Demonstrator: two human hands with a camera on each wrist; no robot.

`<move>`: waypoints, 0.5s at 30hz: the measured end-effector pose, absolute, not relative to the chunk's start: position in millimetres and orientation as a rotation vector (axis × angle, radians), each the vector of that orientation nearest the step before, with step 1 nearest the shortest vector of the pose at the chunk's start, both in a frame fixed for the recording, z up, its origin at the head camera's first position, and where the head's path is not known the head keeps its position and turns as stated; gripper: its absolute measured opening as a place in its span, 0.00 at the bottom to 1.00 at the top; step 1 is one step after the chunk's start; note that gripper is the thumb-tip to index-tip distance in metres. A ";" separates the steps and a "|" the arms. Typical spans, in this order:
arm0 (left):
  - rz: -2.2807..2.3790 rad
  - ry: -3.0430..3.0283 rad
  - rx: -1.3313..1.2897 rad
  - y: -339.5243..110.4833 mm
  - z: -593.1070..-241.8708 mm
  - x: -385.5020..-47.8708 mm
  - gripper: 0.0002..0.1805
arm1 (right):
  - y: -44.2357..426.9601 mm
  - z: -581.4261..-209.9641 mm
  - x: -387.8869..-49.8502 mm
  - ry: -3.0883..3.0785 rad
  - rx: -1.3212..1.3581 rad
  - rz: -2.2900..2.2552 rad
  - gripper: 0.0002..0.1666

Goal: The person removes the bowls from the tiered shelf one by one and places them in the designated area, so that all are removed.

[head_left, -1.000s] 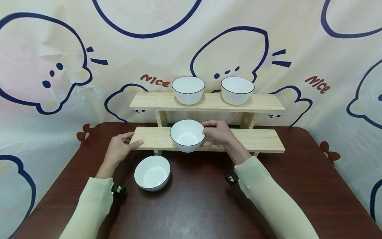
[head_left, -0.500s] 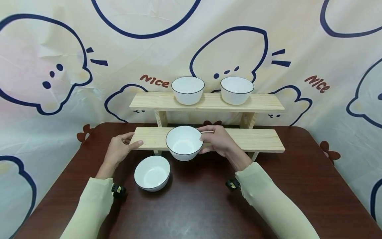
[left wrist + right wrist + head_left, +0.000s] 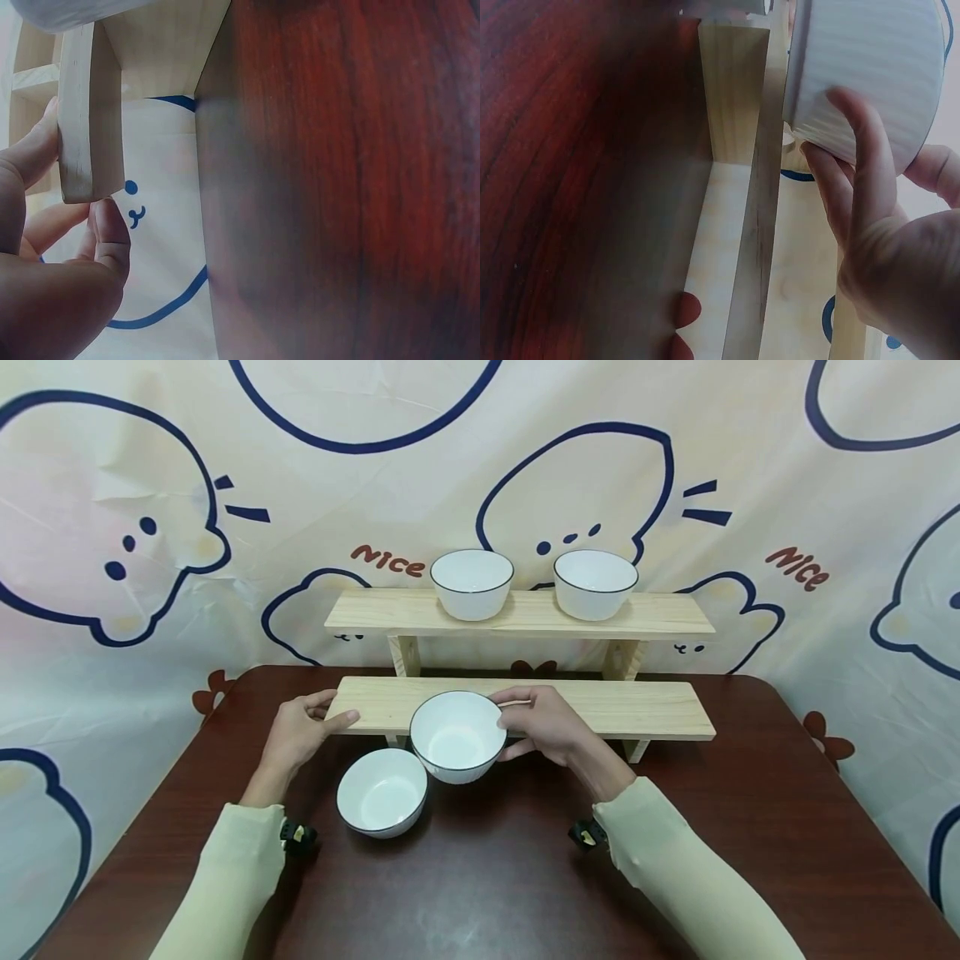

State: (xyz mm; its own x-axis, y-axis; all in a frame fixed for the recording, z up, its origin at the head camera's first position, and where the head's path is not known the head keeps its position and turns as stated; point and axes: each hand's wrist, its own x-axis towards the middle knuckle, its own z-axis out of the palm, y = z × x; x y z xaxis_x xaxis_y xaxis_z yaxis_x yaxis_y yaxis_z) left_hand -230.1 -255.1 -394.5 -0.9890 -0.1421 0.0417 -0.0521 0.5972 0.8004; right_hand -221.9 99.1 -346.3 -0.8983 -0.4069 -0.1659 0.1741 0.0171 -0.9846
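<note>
At the near side of the dark brown table (image 3: 480, 893), two pale green sleeves (image 3: 225, 877) extend forward, each with a black device (image 3: 300, 837) at the cuff. Beyond them, the table bowl (image 3: 382, 793), white with a dark rim, stands upright. The gripped bowl (image 3: 457, 737), of the same type, is at the front edge of the lower board (image 3: 645, 708), mouth upward; contact with the board or the table bowl cannot be determined. The hands are well apart. The right hand (image 3: 547, 725) clamps the gripped bowl at its right side, fingers against the outer wall. The left hand (image 3: 296, 735) pinches the left end of the wooden lower board. Farther back, the upper board (image 3: 375, 612) supports two upright bowls (image 3: 472, 589) side by side, apart. Behind the unit hangs a printed backdrop (image 3: 337, 502).
</note>
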 end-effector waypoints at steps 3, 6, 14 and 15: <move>-1.355 -2.707 0.155 -254.8 -395.3 -229.5 0.37 | 99.0 -347.7 -219.4 1.904 -0.223 -1.906 0.27; -1.360 -2.709 0.161 -254.7 -395.4 -228.7 0.37 | 99.2 -349.6 -217.4 1.902 -0.210 -1.893 0.28; -1.347 -2.717 0.167 -255.0 -394.1 -229.1 0.37 | 99.4 -357.6 -212.5 1.877 -0.186 -1.900 0.28; -1.346 -2.719 0.168 -255.0 -394.4 -229.1 0.37 | 99.3 -358.9 -211.9 1.875 -0.183 -1.897 0.28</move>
State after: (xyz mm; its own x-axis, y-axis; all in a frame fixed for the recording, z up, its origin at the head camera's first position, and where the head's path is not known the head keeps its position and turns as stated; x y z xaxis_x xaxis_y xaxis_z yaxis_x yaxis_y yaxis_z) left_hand -229.1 -255.0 -394.4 -0.9887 -0.1440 0.0428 -0.0533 0.6024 0.7964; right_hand -211.9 99.3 -358.9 -0.8838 -0.4107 -0.2240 0.2288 0.0382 -0.9727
